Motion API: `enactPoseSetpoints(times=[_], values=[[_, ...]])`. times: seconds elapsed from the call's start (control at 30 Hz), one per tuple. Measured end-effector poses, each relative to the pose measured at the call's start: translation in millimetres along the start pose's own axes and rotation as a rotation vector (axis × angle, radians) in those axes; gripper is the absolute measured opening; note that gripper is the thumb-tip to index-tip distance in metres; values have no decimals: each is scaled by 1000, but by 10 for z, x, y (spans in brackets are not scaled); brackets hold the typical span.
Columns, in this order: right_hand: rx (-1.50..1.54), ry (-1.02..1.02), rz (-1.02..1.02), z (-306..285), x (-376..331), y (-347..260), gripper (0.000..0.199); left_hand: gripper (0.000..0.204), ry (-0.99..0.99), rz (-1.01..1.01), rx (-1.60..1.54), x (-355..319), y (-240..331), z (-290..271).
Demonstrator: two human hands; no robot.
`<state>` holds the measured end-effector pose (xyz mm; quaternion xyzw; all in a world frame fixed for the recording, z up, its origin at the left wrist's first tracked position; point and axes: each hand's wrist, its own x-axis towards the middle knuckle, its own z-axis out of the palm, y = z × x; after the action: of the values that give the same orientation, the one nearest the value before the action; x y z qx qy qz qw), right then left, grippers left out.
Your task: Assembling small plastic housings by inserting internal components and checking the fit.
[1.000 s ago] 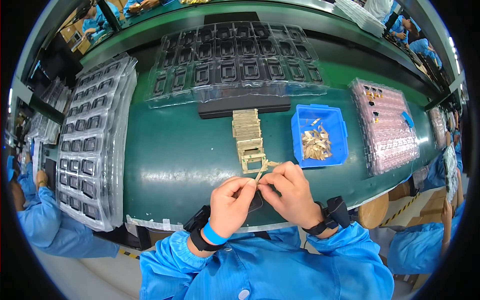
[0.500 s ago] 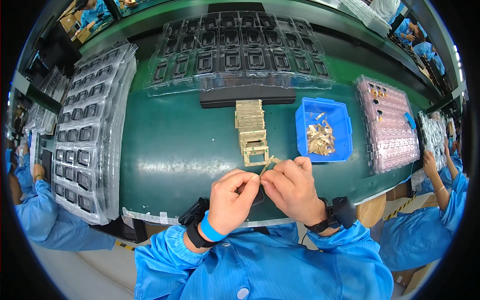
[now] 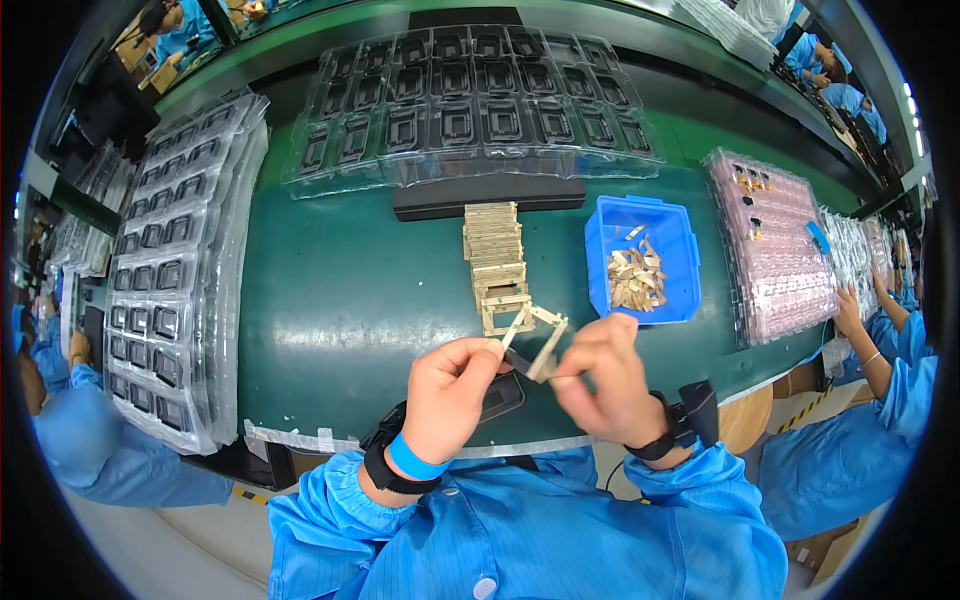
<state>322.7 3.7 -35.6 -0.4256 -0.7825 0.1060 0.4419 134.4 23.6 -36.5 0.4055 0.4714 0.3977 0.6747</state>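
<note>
My left hand (image 3: 455, 385) is closed, thumb and forefinger pinching one side of a thin tan rectangular frame (image 3: 548, 346). The frame is tilted, with small green marks on it and a dark strip along its near side. My right hand (image 3: 605, 385), partly blurred, has its fingers curled in a pinch at the frame's near right corner; a small pale bit shows at the fingertips, too smeared to name. A black round-cornered part (image 3: 503, 397) lies on the table, partly hidden under my left hand. Just beyond my hands stands a row of similar tan frames (image 3: 494, 240), overlapping one another.
A blue bin (image 3: 684, 262) holding many small tan strips stands right of the row. Clear trays with black parts (image 3: 450, 125) lie at the back, and a stack of clear trays (image 3: 165, 265) at left. Pink trays (image 3: 775, 255) are at right. Co-workers sit on both sides.
My hands were pinched together and are now apart, the right one shifted to the right. The tan frame and the black part below are now more exposed.
</note>
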Motion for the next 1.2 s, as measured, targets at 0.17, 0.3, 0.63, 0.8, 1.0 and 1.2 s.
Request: enactPoseSetpoints(times=[0.17, 0.3, 0.63, 0.8, 1.0, 1.2], values=[[-148, 267, 286, -410, 153, 221, 10, 18, 32, 74, 63, -8, 33, -7], [-185, 248, 537, -581, 163, 382, 19, 18, 25, 104, 124, 1, 22, -1], [697, 19, 840, -543, 172, 65, 20, 19, -104, 226, 241, 138, 130, 256], [744, 104, 909, -536, 169, 55, 13, 14, -57, 240, 226, 205, 117, 356], [-202, 313, 332, -419, 125, 79, 8, 10, -216, 555, 540, 246, 319, 668], [-288, 270, 262, -413, 41, 63, 17, 13, -240, 437, 331, 421, 199, 791]])
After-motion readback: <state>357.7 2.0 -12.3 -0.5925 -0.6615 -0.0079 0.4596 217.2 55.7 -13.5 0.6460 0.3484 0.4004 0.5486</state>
